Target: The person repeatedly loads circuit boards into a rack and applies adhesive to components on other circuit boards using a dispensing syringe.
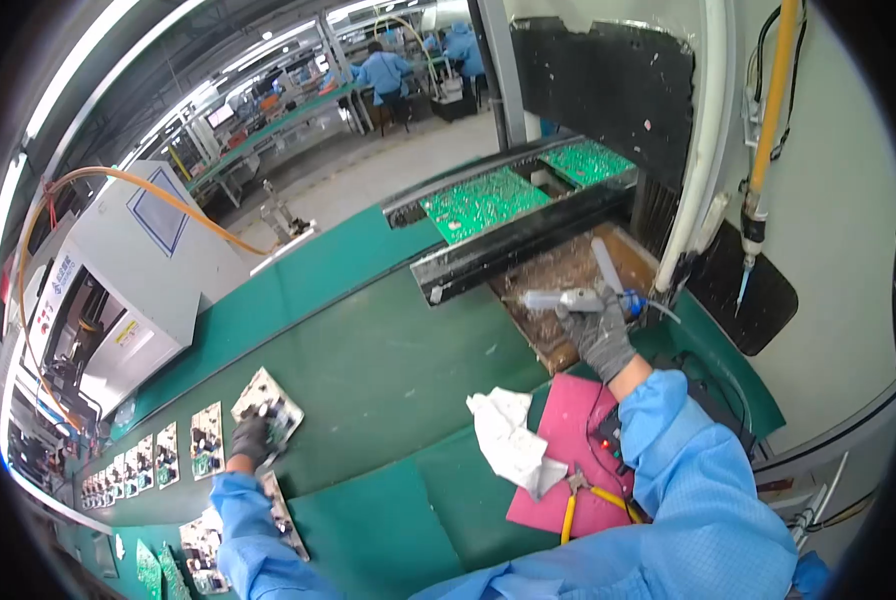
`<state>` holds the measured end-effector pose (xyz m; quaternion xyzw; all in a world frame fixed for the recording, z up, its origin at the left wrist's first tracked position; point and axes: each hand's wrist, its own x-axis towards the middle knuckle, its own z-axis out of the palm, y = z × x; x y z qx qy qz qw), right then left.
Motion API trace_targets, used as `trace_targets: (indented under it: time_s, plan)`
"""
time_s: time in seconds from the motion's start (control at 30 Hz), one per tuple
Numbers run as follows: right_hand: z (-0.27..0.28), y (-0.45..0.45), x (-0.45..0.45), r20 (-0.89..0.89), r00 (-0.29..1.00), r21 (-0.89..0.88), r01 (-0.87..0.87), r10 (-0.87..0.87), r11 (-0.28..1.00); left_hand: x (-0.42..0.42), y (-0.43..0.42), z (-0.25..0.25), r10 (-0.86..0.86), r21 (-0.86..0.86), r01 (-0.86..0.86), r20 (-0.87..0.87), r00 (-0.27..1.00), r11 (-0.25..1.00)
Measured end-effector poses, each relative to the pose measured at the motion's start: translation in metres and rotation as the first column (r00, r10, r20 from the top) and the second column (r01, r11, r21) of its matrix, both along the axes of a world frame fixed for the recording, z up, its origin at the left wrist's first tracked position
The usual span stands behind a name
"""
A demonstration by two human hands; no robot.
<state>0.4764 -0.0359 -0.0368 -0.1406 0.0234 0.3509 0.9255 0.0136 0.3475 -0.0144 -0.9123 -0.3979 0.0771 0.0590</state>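
Note:
My left hand (252, 440), in a grey glove, grips the near edge of a circuit board (286, 418) with its parts facing up. Further circuit boards lie under and beside my left sleeve, partly hidden by it. In my right hand (602, 338), also gloved, is a silver air gun (576, 299) with a pale nozzle pointing left and a blue hose fitting. The air gun is above a shallow wooden tray (538, 345) littered with brown scraps. A pale tube (605, 262) rests in the tray behind the tool.
A row of boards (166, 455) runs off to the left. Green boards (483, 203) sit in the black conveyor rail (538, 243). Yellow-handled cutters (576, 484) and a crumpled white cloth (508, 435) lie on a pink mat (568, 405). A yellow-handled tool (758, 190) hangs at right.

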Motion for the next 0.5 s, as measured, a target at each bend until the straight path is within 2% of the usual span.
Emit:
trace_targets:
  time_s: [0.07, 0.13, 0.2, 0.27, 0.33, 0.4, 0.47, 0.5]
  plan:
    - [0.007, -0.002, -0.004, -0.057, 0.998, -0.047, 0.013, -0.016, 0.999, 0.046, -0.034, 0.014, 0.102, -0.062, -0.100, 0.035, 0.994, 0.993]
    - [0.015, -0.004, -0.010, -0.037, 0.999, -0.079, 0.037, -0.040, 0.996, 0.080, -0.070, 0.030, -0.007, -0.207, 0.037, 0.144, 0.990, 0.978]
    - [0.016, -0.003, -0.012, 0.009, 0.999, -0.089, 0.035, -0.035, 0.995, 0.111, -0.126, 0.049, -0.301, -0.040, 0.311, 0.167, 0.939, 0.949]
    - [0.019, -0.004, -0.018, 0.059, 0.998, -0.119, 0.012, -0.005, 0.993, 0.133, -0.188, 0.053, -0.417, 0.111, 0.402, 0.239, 0.877, 0.909]
    - [0.020, -0.001, -0.025, 0.093, 0.996, -0.168, 0.006, 0.010, 0.986, 0.147, -0.233, 0.040, -0.523, 0.205, 0.485, 0.437, 0.732, 0.850]
    - [0.022, 0.002, -0.032, 0.061, 0.994, -0.177, -0.077, 0.089, 0.981, 0.154, -0.279, 0.045, -0.382, -0.112, 0.438, 0.331, 0.863, 0.892]
    - [0.028, 0.003, -0.042, 0.034, 0.986, -0.208, -0.153, 0.163, 0.966, 0.154, -0.304, 0.031, -0.439, -0.071, 0.497, 0.375, 0.817, 0.865]
    - [0.025, 0.005, -0.046, 0.163, 0.971, -0.253, -0.132, 0.176, 0.958, 0.154, -0.315, 0.034, -0.408, -0.153, 0.468, 0.307, 0.860, 0.870]
